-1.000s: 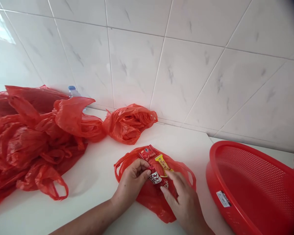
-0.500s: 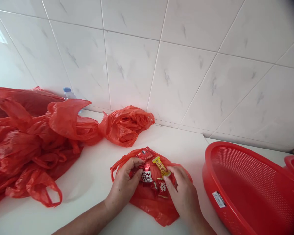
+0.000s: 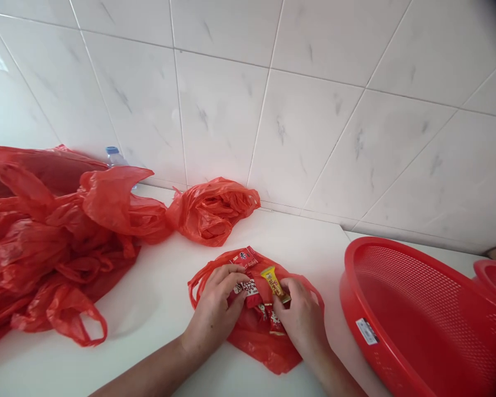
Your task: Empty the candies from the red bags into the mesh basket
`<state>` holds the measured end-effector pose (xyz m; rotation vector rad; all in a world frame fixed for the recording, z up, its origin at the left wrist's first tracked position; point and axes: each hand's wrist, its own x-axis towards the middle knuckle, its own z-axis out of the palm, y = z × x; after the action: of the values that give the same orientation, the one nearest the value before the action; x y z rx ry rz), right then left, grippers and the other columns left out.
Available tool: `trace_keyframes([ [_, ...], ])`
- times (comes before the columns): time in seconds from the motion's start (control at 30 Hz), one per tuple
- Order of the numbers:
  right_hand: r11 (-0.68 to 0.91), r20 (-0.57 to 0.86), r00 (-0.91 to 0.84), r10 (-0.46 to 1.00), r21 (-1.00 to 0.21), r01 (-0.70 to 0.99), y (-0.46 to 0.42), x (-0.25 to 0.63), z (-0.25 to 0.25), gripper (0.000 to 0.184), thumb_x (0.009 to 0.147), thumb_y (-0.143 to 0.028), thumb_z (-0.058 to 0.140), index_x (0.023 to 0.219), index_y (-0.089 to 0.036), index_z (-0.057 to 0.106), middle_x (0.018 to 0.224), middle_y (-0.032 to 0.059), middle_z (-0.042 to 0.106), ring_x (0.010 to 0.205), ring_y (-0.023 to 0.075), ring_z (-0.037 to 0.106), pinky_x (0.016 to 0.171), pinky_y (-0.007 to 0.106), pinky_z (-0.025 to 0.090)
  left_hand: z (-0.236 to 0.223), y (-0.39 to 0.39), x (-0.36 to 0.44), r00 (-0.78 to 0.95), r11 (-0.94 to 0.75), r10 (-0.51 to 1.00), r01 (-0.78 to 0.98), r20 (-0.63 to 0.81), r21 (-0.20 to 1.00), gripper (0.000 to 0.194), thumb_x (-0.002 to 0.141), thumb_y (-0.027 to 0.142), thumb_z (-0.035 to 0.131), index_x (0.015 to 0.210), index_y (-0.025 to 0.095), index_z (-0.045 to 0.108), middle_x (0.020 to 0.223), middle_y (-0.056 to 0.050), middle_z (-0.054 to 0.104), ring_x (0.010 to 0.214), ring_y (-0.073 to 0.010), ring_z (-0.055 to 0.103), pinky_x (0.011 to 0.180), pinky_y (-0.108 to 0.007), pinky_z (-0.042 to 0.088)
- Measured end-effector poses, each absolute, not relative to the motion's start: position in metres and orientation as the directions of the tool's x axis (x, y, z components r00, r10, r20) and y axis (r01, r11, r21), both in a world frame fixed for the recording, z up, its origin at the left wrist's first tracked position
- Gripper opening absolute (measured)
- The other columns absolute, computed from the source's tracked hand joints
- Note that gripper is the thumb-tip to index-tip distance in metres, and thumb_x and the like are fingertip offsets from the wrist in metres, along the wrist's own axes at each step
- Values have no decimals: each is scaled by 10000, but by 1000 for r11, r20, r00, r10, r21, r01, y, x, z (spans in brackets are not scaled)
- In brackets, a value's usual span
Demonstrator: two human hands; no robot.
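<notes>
Several small wrapped candies lie on a red plastic bag (image 3: 268, 353) spread on the white counter. My left hand (image 3: 217, 303) is over the left side of the pile, fingers curled and closed on a red-and-white wrapped candy (image 3: 251, 291); its fingers partly cover that wrapper. Between the thumb and fingers of my right hand (image 3: 303, 314) is the lower end of a yellow wrapped candy (image 3: 273, 282). Another red wrapper (image 3: 244, 257) lies at the bag's far edge, and a red candy (image 3: 276, 321) shows beside my right thumb.
A heap of red plastic bags (image 3: 37, 248) covers the left of the counter, and a crumpled red bag (image 3: 215, 212) lies by the tiled wall. Behind the heap stands a blue-capped bottle (image 3: 114, 156). At right is a large red perforated basket (image 3: 357, 292), with another red basket (image 3: 494, 275) behind.
My left fingers have moved further over the red candies, and the red-and-white wrapper has shifted right and turned. The yellow candy has moved slightly right, with my right fingers curled more closely around it.
</notes>
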<state>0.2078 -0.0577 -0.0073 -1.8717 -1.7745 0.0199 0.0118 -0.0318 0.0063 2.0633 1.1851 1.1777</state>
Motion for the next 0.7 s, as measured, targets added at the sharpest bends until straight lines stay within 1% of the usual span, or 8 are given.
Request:
trace_keyframes([
  [0.07,72,428,116,896,-397,915,-62,207,-5,162,776,-211,547,938,-202,553,870,29,671,732,182,635,612,301,501,10,-34,13,253,-500,866,428,431,753,217,816,114,521,951,256,615,1125,-33,587,1078,-217,524,929,-385,431],
  [0.13,132,510,88,856,-380,915,-68,204,-2,178,783,-223,542,960,-202,543,877,35,677,740,182,644,598,289,510,14,-37,14,248,-443,894,373,373,815,202,818,156,546,979,257,614,1073,-32,610,1006,-209,554,885,-365,452],
  [0.2,192,573,53,818,-359,913,-74,199,0,185,782,-233,546,963,-200,530,863,37,679,717,173,651,567,269,512,17,-39,16,271,-323,929,256,254,911,208,824,229,571,1030,245,594,1003,-36,630,877,-191,585,787,-333,484],
  [0.27,240,606,23,795,-350,905,-81,193,-1,178,776,-232,550,949,-201,517,818,25,673,626,146,639,517,244,500,18,-42,18,328,-182,934,89,144,979,254,821,299,592,1063,224,573,959,-44,647,800,-179,593,720,-307,491],
  [0.37,299,620,-22,784,-346,889,-87,188,-6,150,777,-209,535,923,-206,503,764,4,648,538,117,606,475,222,479,15,-44,20,374,-50,924,-81,77,995,208,827,346,595,960,188,604,876,-47,667,775,-171,596,703,-277,475],
  [0.5,355,566,-83,820,-391,849,-88,187,-6,160,776,-196,546,931,-212,505,757,-4,630,600,126,622,513,217,495,12,-42,20,314,-7,949,-82,32,997,199,838,344,580,761,163,612,715,-21,642,654,-130,548,610,-229,424],
  [0.63,394,556,-105,824,-430,813,-88,193,2,220,797,-259,583,993,-199,503,821,14,630,664,127,622,573,219,507,13,-39,20,252,0,968,-63,16,998,204,817,343,603,720,163,602,666,4,600,615,-107,493,583,-209,396],
  [0.7,422,573,-132,809,-408,810,-89,198,5,143,820,-269,574,927,-199,510,765,1,605,637,116,598,559,210,483,13,-39,19,226,1,974,-69,14,998,217,819,356,598,714,167,586,650,15,576,611,-104,481,582,-206,395],
])
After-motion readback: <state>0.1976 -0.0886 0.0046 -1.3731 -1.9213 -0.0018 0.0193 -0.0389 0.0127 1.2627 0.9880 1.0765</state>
